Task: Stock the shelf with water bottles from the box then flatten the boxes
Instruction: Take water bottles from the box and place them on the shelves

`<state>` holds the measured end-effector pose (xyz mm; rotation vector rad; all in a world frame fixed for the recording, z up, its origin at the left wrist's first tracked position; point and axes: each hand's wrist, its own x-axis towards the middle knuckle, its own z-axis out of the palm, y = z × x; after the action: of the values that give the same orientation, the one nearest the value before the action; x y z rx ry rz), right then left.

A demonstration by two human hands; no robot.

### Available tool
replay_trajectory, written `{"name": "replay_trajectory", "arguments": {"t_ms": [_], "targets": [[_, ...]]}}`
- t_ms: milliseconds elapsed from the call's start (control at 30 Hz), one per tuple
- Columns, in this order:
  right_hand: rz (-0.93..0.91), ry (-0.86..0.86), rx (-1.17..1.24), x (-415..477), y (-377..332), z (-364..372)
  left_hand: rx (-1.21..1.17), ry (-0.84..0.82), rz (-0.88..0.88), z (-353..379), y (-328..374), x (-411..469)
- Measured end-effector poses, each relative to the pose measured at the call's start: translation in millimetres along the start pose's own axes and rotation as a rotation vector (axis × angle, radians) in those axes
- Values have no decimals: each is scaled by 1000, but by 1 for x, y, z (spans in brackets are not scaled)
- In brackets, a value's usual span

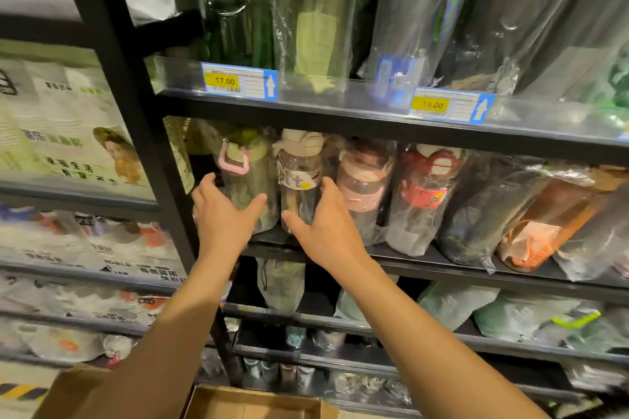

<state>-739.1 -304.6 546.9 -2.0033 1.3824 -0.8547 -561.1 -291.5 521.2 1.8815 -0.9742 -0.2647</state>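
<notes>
Both my hands reach to the middle shelf (425,262) of a black rack. My left hand (223,214) lies with spread fingers against a plastic-wrapped bottle with a green lid and pink loop (243,177). My right hand (323,224) touches the side of the neighbouring clear bottle with a cream lid (299,173), fingers straight. To the right stand more wrapped bottles: a pink one (362,180), a red one (422,187), then dark and orange ones lying slanted. An open cardboard box (252,401) sits below at the bottom edge of the view.
The upper shelf carries tall wrapped bottles behind price tags reading 17.00 (238,81) and 18.00 (449,105). Lower shelves hold more bagged bottles. A black upright post (146,133) divides this rack from boxed goods at the left.
</notes>
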Motion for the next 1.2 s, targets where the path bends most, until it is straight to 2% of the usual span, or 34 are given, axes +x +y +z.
{"name": "replay_trajectory", "arguments": {"t_ms": [167,333,733,967,1100,1200], "targets": [[224,-16,28,34,-7,32,-29,-123,-59,6,-9,26],[308,37,16,49,-2,47,-15,-213,-55,7,-12,39],[205,125,-69,42,8,55,-41,-190,-20,-3,-23,43],[240,47,-83,33,-5,43,-45,-253,-93,-9,-18,38],[222,-33,-189,15,-21,21,140,-351,-103,-28,-8,27],[111,-90,-421,-1,-38,-8,322,-351,21,-58,11,12]]}}
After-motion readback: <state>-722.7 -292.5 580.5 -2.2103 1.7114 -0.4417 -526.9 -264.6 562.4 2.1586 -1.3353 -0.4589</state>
